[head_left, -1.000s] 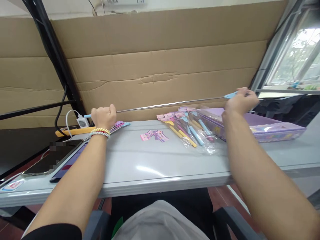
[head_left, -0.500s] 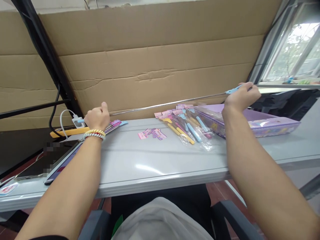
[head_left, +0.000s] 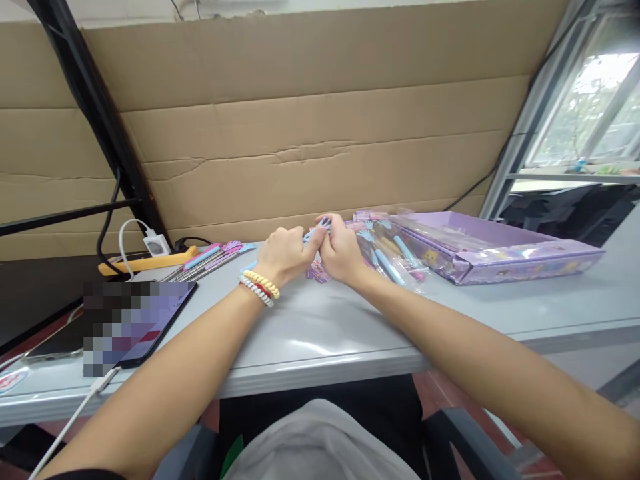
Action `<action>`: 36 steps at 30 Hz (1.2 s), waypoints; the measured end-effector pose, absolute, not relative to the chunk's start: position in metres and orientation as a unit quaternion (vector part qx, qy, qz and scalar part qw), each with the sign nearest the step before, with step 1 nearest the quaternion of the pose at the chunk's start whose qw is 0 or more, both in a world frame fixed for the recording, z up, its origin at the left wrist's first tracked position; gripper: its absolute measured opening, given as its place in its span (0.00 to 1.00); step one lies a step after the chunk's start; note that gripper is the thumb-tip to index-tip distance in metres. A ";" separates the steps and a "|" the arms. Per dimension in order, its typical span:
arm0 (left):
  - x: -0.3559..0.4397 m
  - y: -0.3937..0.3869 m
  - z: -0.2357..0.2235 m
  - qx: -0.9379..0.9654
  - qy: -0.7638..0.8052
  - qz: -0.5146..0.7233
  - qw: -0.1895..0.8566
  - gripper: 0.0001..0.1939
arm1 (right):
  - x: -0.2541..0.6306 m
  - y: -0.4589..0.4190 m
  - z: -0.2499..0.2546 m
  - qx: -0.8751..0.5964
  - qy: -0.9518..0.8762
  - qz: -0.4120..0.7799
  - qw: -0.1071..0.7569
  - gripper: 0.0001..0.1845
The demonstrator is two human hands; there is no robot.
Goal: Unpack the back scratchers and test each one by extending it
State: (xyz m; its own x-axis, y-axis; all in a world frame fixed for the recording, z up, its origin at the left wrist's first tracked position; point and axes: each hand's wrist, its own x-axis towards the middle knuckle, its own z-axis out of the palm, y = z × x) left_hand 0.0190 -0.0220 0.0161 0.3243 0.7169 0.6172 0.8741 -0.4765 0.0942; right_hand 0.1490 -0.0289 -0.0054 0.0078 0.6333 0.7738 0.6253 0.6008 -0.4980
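My two hands meet over the middle of the table. My left hand, with yellow and white coiled bands on its wrist, is closed around a telescopic back scratcher with a light blue claw. My right hand pinches at the claw end, pressed against the left thumb. A blue end of the handle shows beside the left wrist; the rod between is hidden. Pink printed labels lie partly covered beneath the hands. To the left rest several bare back scratchers with pink and blue parts.
Several back scratchers in clear bags lie right of my hands, against a purple open box. At left are a tablet, a phone, a yellow bar and a white charger. Cardboard stands behind.
My hands were far apart with the rod stretched out long between them. They have come together in the middle, and the back scratcher is now pushed in short.
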 end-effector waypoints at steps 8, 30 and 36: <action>-0.005 -0.002 0.008 -0.834 -0.444 -0.289 0.153 0.21 | 0.179 -0.012 -0.008 -0.438 -0.819 0.001 0.370 0.14; -0.005 -0.003 0.007 -0.843 -0.473 -0.244 0.075 0.22 | 0.198 -0.002 -0.007 -0.428 -0.813 0.033 0.394 0.07; -0.004 -0.005 0.006 -0.867 -0.437 -0.239 0.027 0.20 | 0.200 -0.004 -0.007 -0.463 -0.808 0.028 0.365 0.10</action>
State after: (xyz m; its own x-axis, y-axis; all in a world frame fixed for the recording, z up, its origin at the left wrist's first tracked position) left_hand -0.0038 -0.0049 0.0056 0.5039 0.7444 0.4381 0.7700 -0.6170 0.1626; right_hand 0.1996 -0.0041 -0.0068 -0.3061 0.7678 0.5629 0.7265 0.5705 -0.3831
